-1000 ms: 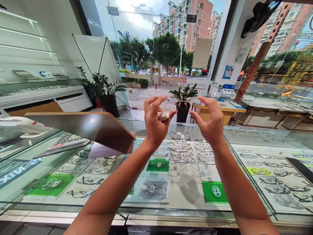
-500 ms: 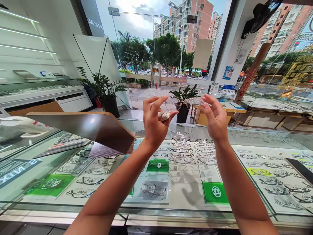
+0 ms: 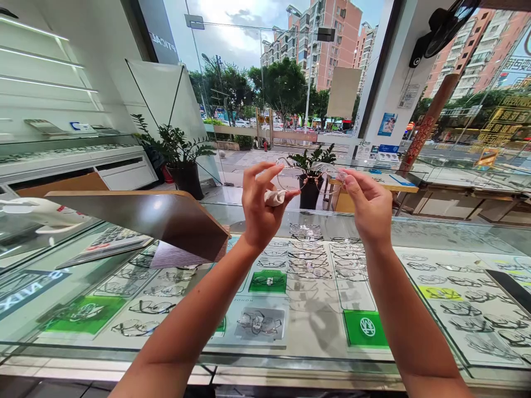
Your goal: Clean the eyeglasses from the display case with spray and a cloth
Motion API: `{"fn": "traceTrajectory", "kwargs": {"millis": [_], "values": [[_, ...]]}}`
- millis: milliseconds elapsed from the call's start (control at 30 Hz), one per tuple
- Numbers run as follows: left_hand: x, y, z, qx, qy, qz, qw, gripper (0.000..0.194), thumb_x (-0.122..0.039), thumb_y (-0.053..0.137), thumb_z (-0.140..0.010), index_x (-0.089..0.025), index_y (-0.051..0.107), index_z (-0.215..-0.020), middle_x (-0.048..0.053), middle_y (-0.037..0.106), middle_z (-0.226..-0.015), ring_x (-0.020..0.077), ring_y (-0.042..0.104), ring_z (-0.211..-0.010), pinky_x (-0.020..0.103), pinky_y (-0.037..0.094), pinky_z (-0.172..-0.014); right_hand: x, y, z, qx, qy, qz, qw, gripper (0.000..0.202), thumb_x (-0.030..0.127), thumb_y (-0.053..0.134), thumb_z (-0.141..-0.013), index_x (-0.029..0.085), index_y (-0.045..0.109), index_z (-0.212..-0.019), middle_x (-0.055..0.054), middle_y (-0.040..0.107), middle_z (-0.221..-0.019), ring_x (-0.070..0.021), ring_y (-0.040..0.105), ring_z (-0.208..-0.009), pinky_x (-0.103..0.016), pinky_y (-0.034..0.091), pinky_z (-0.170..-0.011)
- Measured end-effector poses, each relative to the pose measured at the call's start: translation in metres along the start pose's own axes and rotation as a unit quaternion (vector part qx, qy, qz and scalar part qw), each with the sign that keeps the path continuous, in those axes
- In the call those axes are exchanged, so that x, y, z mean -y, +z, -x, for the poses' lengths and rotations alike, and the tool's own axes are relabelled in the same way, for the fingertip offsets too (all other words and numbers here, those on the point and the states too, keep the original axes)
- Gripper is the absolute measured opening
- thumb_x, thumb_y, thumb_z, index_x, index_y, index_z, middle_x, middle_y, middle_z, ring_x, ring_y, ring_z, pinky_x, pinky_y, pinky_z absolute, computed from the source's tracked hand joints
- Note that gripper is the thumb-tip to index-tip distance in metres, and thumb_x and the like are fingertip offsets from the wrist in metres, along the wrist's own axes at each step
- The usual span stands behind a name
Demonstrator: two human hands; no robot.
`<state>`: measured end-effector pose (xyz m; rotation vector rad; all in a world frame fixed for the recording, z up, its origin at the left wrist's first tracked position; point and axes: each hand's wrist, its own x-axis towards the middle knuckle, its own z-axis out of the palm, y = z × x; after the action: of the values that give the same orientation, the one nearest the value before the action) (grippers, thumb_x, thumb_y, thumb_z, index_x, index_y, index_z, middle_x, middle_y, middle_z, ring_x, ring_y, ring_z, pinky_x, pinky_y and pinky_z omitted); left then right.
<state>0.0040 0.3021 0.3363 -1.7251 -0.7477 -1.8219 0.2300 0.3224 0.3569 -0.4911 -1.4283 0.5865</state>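
A pair of thin-rimmed eyeglasses is held up at chest height above the glass counter, its lenses facing the window. My left hand grips the left end of the frame between fingertips and thumb. A crumpled white cloth or tissue is tucked in the same hand. At the other end, my right hand pinches the frame near its hinge with thumb and forefinger. The clear rims and temples are hard to make out against the plant behind them.
Rows of eyeglasses lie inside the glass display counter. On top stand a tilted brown board, a calculator and, at the right edge, a phone. Potted plants stand beyond it.
My right hand has turned and shifted slightly down and right, its fingers now closer together on the frame. The eyeglasses have tilted a little. My left hand stays nearly where it was.
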Motion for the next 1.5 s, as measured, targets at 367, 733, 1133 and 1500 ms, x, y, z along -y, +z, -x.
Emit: {"fn": "traceTrajectory", "kwargs": {"millis": [367,733,1133,1500], "values": [[0.016,0.006,0.006,0.014,-0.073,0.068,0.995,0.062,-0.06,0.081,-0.086,-0.032,0.061,-0.137,0.008,0.061,-0.137,0.0084,0.054,-0.072,0.028,0.057,-0.073,0.0,0.0,0.0,0.063,0.036,-0.055,0.996,0.035,0.052,0.074,-0.096,0.029,0.078,-0.121,-0.006,0.08,-0.126,-0.0251,0.077,-0.116,-0.048,0.061,-0.111],[0.017,0.009,0.007,0.023,-0.106,0.111,0.988,0.059,-0.054,0.084,-0.086,-0.032,0.064,-0.136,0.007,0.062,-0.135,0.0079,0.054,-0.071,0.026,0.055,-0.068,0.001,0.002,0.002,0.102,0.036,-0.113,0.988,0.027,0.046,0.072,-0.099,0.029,0.077,-0.119,-0.004,0.082,-0.117,-0.0245,0.079,-0.111,-0.05,0.06,-0.112],[0.013,0.004,0.003,0.073,-0.066,0.059,0.993,0.052,-0.042,0.08,-0.095,-0.031,0.061,-0.142,0.009,0.068,-0.143,0.0131,0.068,-0.083,0.028,0.058,-0.072,0.007,-0.01,-0.004,0.088,0.029,-0.045,0.995,0.028,0.039,0.067,-0.094,0.029,0.075,-0.118,-0.005,0.078,-0.127,-0.0272,0.071,-0.125,-0.051,0.055,-0.114],[-0.002,0.002,0.0,0.17,0.013,0.027,0.985,0.05,-0.032,0.079,-0.096,-0.032,0.061,-0.143,0.011,0.064,-0.148,0.0269,0.067,-0.131,0.04,0.063,-0.097,0.013,-0.007,0.001,0.139,-0.12,0.23,0.956,0.009,0.034,0.072,-0.093,0.03,0.08,-0.09,-0.005,0.078,-0.118,-0.0295,0.067,-0.117,-0.056,0.046,-0.111]]}}
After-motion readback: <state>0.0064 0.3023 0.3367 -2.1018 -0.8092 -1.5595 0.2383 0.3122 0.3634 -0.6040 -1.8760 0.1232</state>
